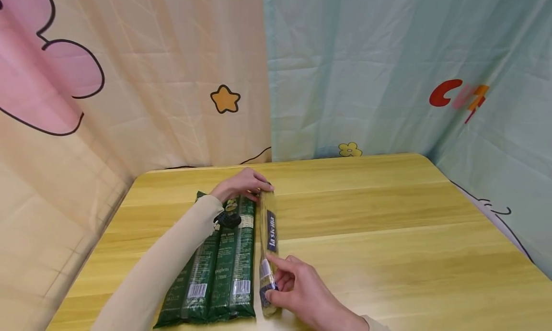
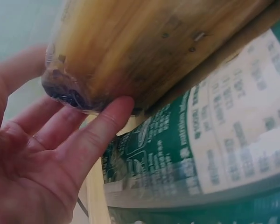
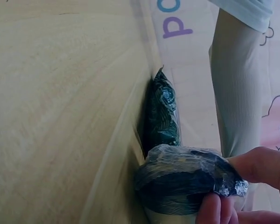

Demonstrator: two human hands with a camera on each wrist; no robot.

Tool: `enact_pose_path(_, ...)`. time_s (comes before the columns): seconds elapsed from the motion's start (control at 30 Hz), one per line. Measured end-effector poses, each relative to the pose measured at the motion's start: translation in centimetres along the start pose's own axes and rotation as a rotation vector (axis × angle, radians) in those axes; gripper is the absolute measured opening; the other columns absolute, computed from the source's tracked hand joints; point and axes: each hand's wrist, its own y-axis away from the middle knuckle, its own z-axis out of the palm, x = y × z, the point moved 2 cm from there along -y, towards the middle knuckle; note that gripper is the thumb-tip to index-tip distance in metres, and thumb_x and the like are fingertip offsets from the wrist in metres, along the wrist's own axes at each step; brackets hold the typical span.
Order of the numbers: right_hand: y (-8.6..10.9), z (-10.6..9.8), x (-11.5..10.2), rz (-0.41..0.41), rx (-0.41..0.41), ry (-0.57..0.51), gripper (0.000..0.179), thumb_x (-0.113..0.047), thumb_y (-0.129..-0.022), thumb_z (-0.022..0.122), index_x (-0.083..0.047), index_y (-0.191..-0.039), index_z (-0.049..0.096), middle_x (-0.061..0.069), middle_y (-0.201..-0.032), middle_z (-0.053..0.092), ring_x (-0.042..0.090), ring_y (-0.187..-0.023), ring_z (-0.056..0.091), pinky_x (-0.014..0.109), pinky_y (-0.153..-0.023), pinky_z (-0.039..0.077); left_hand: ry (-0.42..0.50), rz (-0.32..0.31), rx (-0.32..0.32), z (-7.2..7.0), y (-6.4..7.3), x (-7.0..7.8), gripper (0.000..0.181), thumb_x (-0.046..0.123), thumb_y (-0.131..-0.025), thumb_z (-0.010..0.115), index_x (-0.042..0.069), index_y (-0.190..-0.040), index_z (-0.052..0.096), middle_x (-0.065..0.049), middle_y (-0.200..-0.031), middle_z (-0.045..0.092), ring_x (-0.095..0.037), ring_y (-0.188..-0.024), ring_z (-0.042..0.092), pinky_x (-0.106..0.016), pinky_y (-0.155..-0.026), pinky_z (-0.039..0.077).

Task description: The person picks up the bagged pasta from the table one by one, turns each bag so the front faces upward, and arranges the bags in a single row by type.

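A slim see-through pack of spaghetti (image 1: pixel 270 233) with a dark blue "la sicilia" label stands on its narrow edge on the table. My left hand (image 1: pixel 245 182) grips its far end; in the left wrist view the thumb (image 2: pixel 114 114) lies against one side and fingers reach round the other. At the near end, my right hand (image 1: pixel 304 290) pinches the wrapper between thumb and fingers. The right wrist view shows the pack's crumpled end (image 3: pixel 177 179). Just left of it, green spaghetti packs (image 1: pixel 233 278) lie flat side by side, partly hidden under my left forearm.
The wooden table (image 1: pixel 366 216) extends to the right of the packs. Printed curtains (image 1: pixel 345 72) hang behind it and along both sides. A dark band (image 1: pixel 227 219) sits on my left wrist.
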Motion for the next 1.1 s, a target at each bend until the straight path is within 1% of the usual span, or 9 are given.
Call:
enact_pose_path(0.13, -0.1, 0.1, 0.2, 0.004, 0.001, -0.042, 0.068, -0.003, -0.078, 0.08, -0.008, -0.141, 0.054, 0.005, -0.09, 0.055, 0.013, -0.078, 0.057, 0.024, -0.068, 0.053, 0.007, 0.001, 0.001, 0.1, 0.0, 0.2, 0.025, 0.016, -0.091, 0.071, -0.001, -0.11, 0.073, -0.011, -0.096, 0.071, -0.022, -0.084, 0.068, -0.039, -0.075, 0.058)
enact_pose_path(0.23, 0.0, 0.1, 0.4, 0.006, -0.003, -0.069, 0.069, -0.004, -0.078, 0.079, -0.009, -0.142, 0.053, 0.005, -0.092, 0.056, 0.013, -0.077, 0.057, 0.023, -0.069, 0.052, 0.016, -0.005, -0.007, 0.1, 0.0, 0.2, 0.025, 0.015, -0.092, 0.07, -0.002, -0.11, 0.072, -0.011, -0.096, 0.071, -0.021, -0.081, 0.068, -0.039, -0.075, 0.058)
enact_pose_path(0.37, -0.1, 0.2, 0.7, 0.021, 0.004, -0.101, 0.068, -0.004, -0.078, 0.079, -0.011, -0.142, 0.053, 0.006, -0.096, 0.056, 0.013, -0.076, 0.057, 0.023, -0.068, 0.052, 0.021, -0.015, -0.004, 0.1, 0.1, 0.4, 0.028, 0.015, -0.092, 0.07, -0.003, -0.113, 0.071, -0.014, -0.1, 0.07, -0.023, -0.084, 0.07, -0.039, -0.075, 0.058)
enact_pose_path(0.53, -0.1, 0.2, 0.8, 0.024, 0.02, -0.123, 0.067, -0.003, -0.078, 0.079, -0.013, -0.14, 0.055, 0.008, -0.104, 0.054, 0.018, -0.085, 0.056, 0.024, -0.071, 0.053, -0.014, -0.044, 0.016, 0.3, 0.2, 0.9, 0.029, 0.018, -0.091, 0.071, -0.002, -0.112, 0.07, -0.016, -0.1, 0.068, -0.027, -0.085, 0.071, -0.039, -0.074, 0.058)
enact_pose_path(0.67, -0.1, 0.1, 0.8, 0.01, 0.023, -0.108, 0.067, -0.004, -0.078, 0.08, -0.014, -0.139, 0.056, 0.007, -0.107, 0.054, 0.02, -0.091, 0.054, 0.025, -0.073, 0.053, -0.058, -0.06, 0.037, 0.8, 0.3, 1.3, 0.023, 0.019, -0.089, 0.073, -0.001, -0.099, 0.069, -0.014, -0.091, 0.067, -0.024, -0.077, 0.07, -0.038, -0.068, 0.058)
enact_pose_path(0.73, -0.1, 0.1, 0.8, 0.006, 0.02, -0.103, 0.067, -0.005, -0.078, 0.081, -0.014, -0.139, 0.057, 0.007, -0.107, 0.054, 0.021, -0.092, 0.053, 0.025, -0.073, 0.053, -0.066, -0.068, 0.054, 1.0, 0.3, 1.5, 0.019, 0.017, -0.088, 0.074, 0.0, -0.088, 0.065, -0.012, -0.085, 0.066, -0.022, -0.072, 0.068, -0.037, -0.063, 0.058)
enact_pose_path(0.83, -0.1, 0.1, 0.8, 0.004, 0.016, -0.098, 0.067, -0.006, -0.078, 0.081, -0.015, -0.139, 0.057, 0.006, -0.108, 0.054, 0.021, -0.093, 0.054, 0.025, -0.075, 0.053, -0.06, -0.076, 0.085, 1.2, 0.3, 1.6, 0.021, 0.01, -0.086, 0.074, 0.004, -0.077, 0.057, -0.01, -0.077, 0.064, -0.019, -0.064, 0.066, -0.034, -0.057, 0.057)
enact_pose_path(0.93, -0.1, 0.0, 0.8, 0.005, 0.014, -0.093, 0.067, -0.009, -0.078, 0.082, -0.015, -0.139, 0.056, 0.006, -0.108, 0.054, 0.021, -0.093, 0.053, 0.025, -0.075, 0.053, -0.051, -0.07, 0.094, 1.3, 0.3, 1.6, 0.023, 0.007, -0.086, 0.073, 0.005, -0.073, 0.054, -0.011, -0.075, 0.065, -0.018, -0.061, 0.066, -0.033, -0.054, 0.056)
enact_pose_path(1.1, 0.0, -0.1, 1.0, 0.016, 0.006, -0.116, 0.065, -0.014, -0.08, 0.082, -0.017, -0.14, 0.056, 0.007, -0.109, 0.053, 0.022, -0.094, 0.052, 0.026, -0.076, 0.053, -0.048, -0.066, 0.1, 1.4, 0.2, 1.5, 0.019, 0.006, -0.087, 0.072, 0.004, -0.075, 0.057, -0.012, -0.077, 0.067, -0.019, -0.06, 0.066, -0.032, -0.053, 0.055)
